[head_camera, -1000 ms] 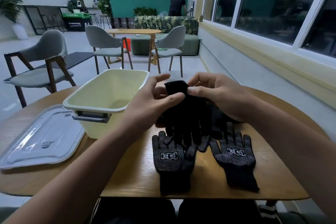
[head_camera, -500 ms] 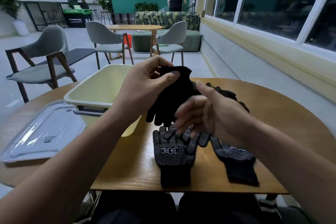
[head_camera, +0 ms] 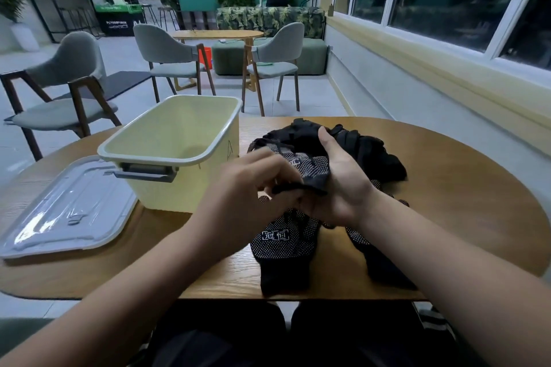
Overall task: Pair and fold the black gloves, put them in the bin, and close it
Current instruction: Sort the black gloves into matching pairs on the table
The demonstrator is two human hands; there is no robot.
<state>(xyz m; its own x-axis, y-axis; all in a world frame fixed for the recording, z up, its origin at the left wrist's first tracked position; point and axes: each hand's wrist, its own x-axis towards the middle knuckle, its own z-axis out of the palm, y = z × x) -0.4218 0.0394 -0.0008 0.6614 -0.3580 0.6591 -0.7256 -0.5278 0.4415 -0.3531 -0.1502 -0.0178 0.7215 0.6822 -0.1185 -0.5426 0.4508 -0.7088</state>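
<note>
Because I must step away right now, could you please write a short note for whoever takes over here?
Left hand: pinches the cuff of a black dotted knit glove.
Right hand: grips the same glove.
On the wooden table: a labelled black glove and a second flat black glove at the near edge; a heap of black gloves beyond the hands.
Pale yellow plastic bin: open, no gloves visible inside; its grey plastic lid lies on the table to its left.
Done: nothing binned. Left: pair, fold, bin everything, close the lid.
</note>
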